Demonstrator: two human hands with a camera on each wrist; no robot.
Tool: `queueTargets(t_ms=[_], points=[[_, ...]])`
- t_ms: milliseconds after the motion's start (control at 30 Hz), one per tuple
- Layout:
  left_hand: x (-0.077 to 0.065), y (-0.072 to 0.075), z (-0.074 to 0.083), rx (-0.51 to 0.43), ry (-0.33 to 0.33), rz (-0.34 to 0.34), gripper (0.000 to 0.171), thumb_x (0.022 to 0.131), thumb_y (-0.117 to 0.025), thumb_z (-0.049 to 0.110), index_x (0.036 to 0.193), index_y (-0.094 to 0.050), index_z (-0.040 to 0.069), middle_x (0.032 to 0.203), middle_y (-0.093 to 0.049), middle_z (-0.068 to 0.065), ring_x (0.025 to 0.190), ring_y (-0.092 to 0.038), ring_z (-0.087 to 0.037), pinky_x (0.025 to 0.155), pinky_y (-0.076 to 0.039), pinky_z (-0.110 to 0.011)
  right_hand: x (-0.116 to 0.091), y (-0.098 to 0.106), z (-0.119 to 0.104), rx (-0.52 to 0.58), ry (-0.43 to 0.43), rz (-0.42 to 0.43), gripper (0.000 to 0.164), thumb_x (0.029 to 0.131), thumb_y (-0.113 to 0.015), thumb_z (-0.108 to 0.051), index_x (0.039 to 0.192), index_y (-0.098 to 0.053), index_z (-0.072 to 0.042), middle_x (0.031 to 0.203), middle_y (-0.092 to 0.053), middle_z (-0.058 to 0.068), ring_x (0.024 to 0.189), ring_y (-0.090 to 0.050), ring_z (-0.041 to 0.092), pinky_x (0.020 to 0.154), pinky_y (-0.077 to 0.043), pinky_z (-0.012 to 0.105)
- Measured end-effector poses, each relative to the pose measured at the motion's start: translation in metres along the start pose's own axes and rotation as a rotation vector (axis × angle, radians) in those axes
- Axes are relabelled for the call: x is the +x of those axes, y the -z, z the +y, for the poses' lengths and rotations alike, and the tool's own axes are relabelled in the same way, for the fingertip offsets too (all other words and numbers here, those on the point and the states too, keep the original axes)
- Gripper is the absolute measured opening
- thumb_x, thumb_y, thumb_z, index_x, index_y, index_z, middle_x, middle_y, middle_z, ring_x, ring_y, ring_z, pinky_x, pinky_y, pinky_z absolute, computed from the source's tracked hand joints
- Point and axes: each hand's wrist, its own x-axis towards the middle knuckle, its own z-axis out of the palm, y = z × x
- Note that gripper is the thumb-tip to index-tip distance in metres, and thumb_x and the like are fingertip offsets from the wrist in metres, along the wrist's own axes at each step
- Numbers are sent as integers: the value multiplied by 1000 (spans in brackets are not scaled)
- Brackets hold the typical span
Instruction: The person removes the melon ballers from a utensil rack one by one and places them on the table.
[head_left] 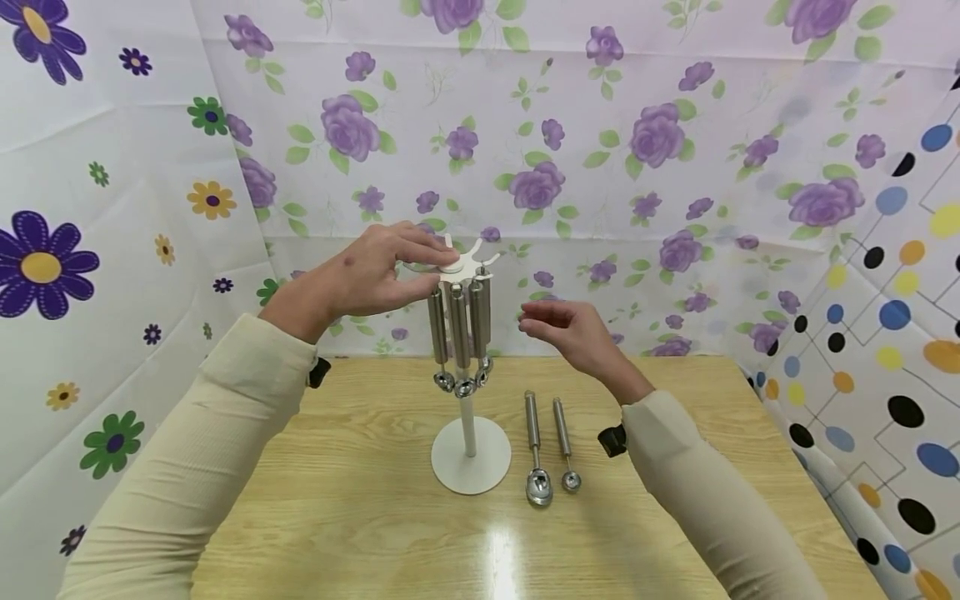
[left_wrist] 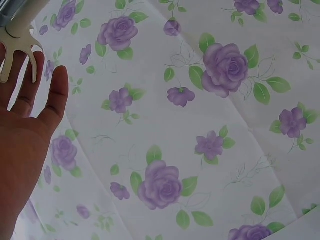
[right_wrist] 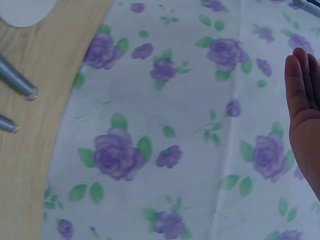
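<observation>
Left hand (head_left: 382, 268) rests, fingers extended, atop the white utensil stand (head_left: 450, 458); the empty right hand (head_left: 572, 330) is apart.
Upright on the table (head_left: 345, 467), it looks stiff but probably top-heavy with smooth metal scoops (head_left: 459, 333); its pole (head_left: 468, 425) seems the best hold.

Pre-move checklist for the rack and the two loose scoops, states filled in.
1. Rack base flat on table: ok.
2. Left grip touching rack top: ok.
3. Right grip holding nothing: ok.
4. Bare hooks available: ok, several at the back and right.
5. Larger loose scoop and smaller one apart on table: ok.
6. Hanging scoops securely seated: cannot tell, too small.
</observation>
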Motion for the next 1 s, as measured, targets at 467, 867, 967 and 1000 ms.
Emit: queueTargets(t_ms=[467,867,967,1000], points=[[-1,-2,-3,-5,7,14,35,95,-62,15,128,-69,6,131,-63,-16,126,-54,-31,101,-44,-53,23,-20,-27,68,132,-160,37,96,-67,-7,132,-63,2,124,-68,15,111,-66,25,93,-53,36],[-1,-3,-3,-12,15,25,36,94,-62,14,128,-69,5,132,-63,-16,127,-53,-31,101,-44,-53,27,-28,-30,50,170,-164,31,96,-65,-2,127,-66,4,120,-69,17,107,-68,26,90,-55,35],[-1,-4,-3,-15,11,32,35,94,-62,13,128,-69,5,131,-63,-17,127,-54,-31,100,-45,-53,26,-28,-30,38,172,-147,30,96,-66,-2,125,-67,4,118,-70,17,106,-68,26,89,-55,35],[0,-4,-3,-16,9,34,35,94,-62,13,127,-69,5,131,-63,-17,126,-54,-31,100,-45,-52,26,-27,-30,34,171,-138,29,95,-66,-2,124,-68,3,118,-70,16,106,-69,26,89,-55,35]])
